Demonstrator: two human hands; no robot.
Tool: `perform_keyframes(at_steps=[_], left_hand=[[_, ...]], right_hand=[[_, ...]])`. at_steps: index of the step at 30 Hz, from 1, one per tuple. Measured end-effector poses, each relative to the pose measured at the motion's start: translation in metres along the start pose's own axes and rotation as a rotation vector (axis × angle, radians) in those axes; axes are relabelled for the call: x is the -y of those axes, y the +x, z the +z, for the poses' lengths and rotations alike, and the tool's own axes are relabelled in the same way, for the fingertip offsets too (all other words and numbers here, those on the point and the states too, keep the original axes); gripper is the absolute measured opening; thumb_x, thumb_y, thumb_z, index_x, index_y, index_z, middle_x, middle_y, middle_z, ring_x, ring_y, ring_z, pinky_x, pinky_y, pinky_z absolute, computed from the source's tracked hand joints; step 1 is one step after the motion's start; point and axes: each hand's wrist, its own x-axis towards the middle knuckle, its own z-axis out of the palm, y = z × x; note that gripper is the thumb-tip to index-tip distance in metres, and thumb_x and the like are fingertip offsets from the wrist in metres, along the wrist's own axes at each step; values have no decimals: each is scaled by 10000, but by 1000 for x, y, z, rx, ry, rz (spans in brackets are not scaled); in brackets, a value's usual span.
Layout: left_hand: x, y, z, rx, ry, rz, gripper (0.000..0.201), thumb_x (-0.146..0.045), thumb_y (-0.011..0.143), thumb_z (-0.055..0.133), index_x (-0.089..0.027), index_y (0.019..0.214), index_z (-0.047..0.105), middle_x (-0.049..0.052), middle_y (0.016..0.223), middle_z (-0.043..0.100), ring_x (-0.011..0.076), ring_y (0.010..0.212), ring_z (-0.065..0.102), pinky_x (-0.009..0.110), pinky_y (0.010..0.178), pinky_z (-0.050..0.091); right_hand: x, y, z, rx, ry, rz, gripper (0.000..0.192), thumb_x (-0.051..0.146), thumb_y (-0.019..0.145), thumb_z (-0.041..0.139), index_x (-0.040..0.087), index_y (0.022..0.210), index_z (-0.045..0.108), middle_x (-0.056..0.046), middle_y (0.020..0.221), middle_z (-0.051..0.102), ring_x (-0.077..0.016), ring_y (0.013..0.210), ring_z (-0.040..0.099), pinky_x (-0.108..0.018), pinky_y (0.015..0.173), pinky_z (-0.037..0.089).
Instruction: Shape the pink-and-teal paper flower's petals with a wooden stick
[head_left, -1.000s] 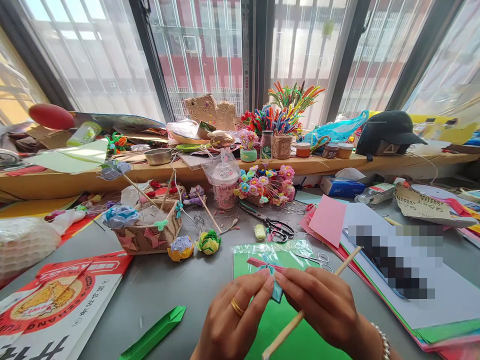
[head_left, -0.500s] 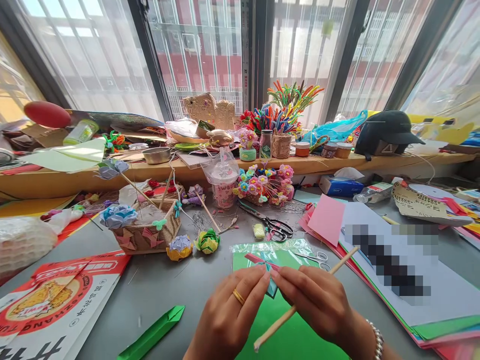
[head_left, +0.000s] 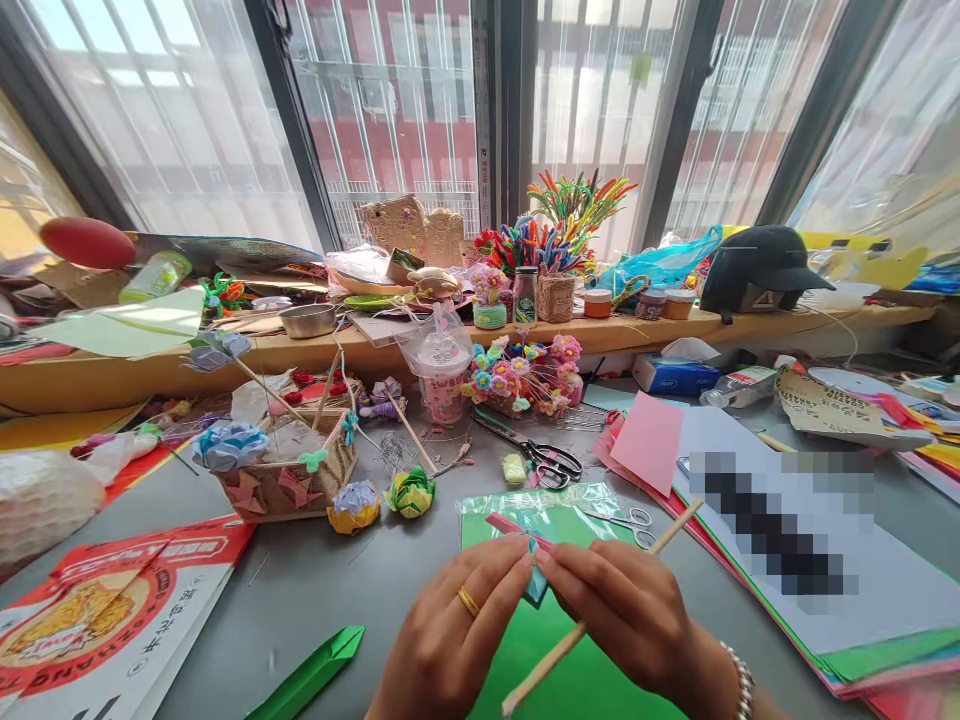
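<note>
A small folded paper piece (head_left: 536,588), blue with pink strips, is pinched between the fingertips of both hands. My left hand (head_left: 461,625), with a gold ring, is closed on its left side. My right hand (head_left: 626,610), wearing a beaded bracelet at the wrist, closes on it from the right. A thin wooden stick (head_left: 547,665) runs slantwise under my right hand, showing at both ends; whether the fingers grip it is hidden. Below the hands lies a green paper pack (head_left: 577,675) in a clear sleeve. Small scissors (head_left: 634,522) rest near its top right corner.
Black-handled scissors (head_left: 551,462) lie behind the pack. Two folded paper flowers (head_left: 411,492) sit beside a cardboard basket (head_left: 289,485). A folded green strip (head_left: 311,675) and a printed paper bag (head_left: 97,610) are at left. Stacked coloured sheets (head_left: 795,530) cover the right side.
The view has shifted slightly. Both hands keep nearly the same grip, and the blue end of the folded paper has turned a little. The stick stays under my right hand.
</note>
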Motion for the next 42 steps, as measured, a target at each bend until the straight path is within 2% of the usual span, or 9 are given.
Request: perform_keyframes(at_steps=[6, 15, 24, 29, 35, 39, 42], left_hand=[[-6, 2, -3, 1, 88, 12, 315, -112, 914, 317, -44, 1068, 583, 160, 1018, 679, 200, 1080, 559, 288, 887, 479], [-8, -4, 1, -63, 154, 55, 297, -75, 882, 365, -14, 1074, 584, 179, 1038, 671, 236, 1099, 545, 321, 880, 480], [-6, -5, 3, -74, 176, 58, 273, -65, 874, 394, 7, 1038, 600, 200, 1008, 670, 242, 1074, 558, 326, 875, 478], [-4, -8, 4, -93, 222, 8, 259, -74, 872, 420, -12, 1052, 595, 199, 1014, 659, 248, 1065, 557, 340, 853, 486], [-5, -4, 5, -100, 253, 32, 255, -84, 882, 402, -14, 992, 621, 189, 967, 668, 251, 1068, 549, 339, 850, 482], [-5, -3, 6, -110, 233, 14, 249, -77, 877, 406, -22, 994, 619, 177, 931, 677, 233, 1026, 577, 323, 853, 477], [-5, -5, 10, -110, 140, -16, 240, -63, 853, 448, -42, 1042, 593, 157, 946, 678, 214, 998, 587, 312, 841, 482]], right_hand=[[1, -3, 2, -14, -24, 24, 261, 84, 893, 391, 60, 938, 647, -101, 818, 688, -135, 536, 559, -266, 464, 426], [-1, -6, 1, -19, -45, -8, 222, 70, 851, 470, 40, 1009, 623, -113, 881, 683, -145, 574, 551, -274, 475, 422], [3, -1, 2, -10, -66, 32, 214, 78, 802, 556, 55, 1004, 625, -53, 704, 661, -123, 499, 508, -261, 433, 398], [5, 5, 2, -44, 28, 144, 188, 190, 813, 562, 106, 972, 619, -63, 749, 650, -145, 598, 582, -260, 531, 483], [6, 6, 4, -43, 109, 282, 149, 286, 834, 566, 146, 863, 605, -48, 707, 637, -141, 612, 599, -242, 547, 493], [4, 4, 5, -32, 92, 217, 111, 214, 835, 568, 135, 910, 590, -55, 723, 654, -149, 619, 608, -253, 566, 498], [3, 2, 3, -30, 65, 172, 138, 129, 839, 537, 140, 968, 585, -47, 722, 657, -136, 599, 600, -242, 557, 490]])
